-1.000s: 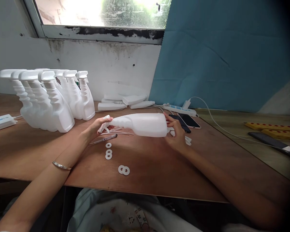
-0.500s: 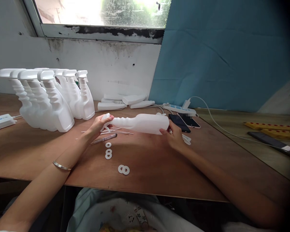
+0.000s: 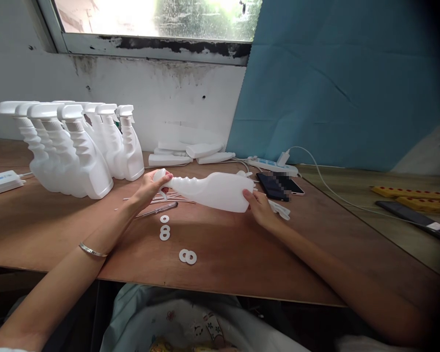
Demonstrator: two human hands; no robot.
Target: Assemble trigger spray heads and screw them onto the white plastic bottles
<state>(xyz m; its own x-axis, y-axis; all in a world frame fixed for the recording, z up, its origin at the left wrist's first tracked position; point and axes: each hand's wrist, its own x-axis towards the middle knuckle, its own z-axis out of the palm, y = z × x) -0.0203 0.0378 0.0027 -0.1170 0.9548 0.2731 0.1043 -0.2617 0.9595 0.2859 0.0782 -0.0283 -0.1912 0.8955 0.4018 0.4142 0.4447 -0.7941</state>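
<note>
A white plastic spray bottle (image 3: pixel 216 190) lies sideways in the air above the table, held between both hands. My left hand (image 3: pixel 154 185) is closed around its trigger head (image 3: pixel 160 177), at the left end. At the other end, my right hand (image 3: pixel 258 205) grips the base, thumb on the near face and fingers behind it. Below the bottle are a screwdriver-like clear tool (image 3: pixel 159 210), thin pinkish tubes (image 3: pixel 179 198) and several flat white rings (image 3: pixel 165 229). Two more overlapping rings (image 3: pixel 188 256) lie nearer the table edge.
Upright white spray bottles (image 3: pixel 84 151) stand grouped at the left. White bottle parts (image 3: pixel 190 152) are piled by the wall. Phones (image 3: pixel 273 187), a power strip (image 3: pixel 271 166) and a white cable (image 3: pixel 320 183) lie to the right. Another power strip (image 3: pixel 2 182) is at far left.
The bottle has been turned about its long axis, so its broad face now shows and its base end sits slightly lower. My right hand has shifted a little left and down with it.
</note>
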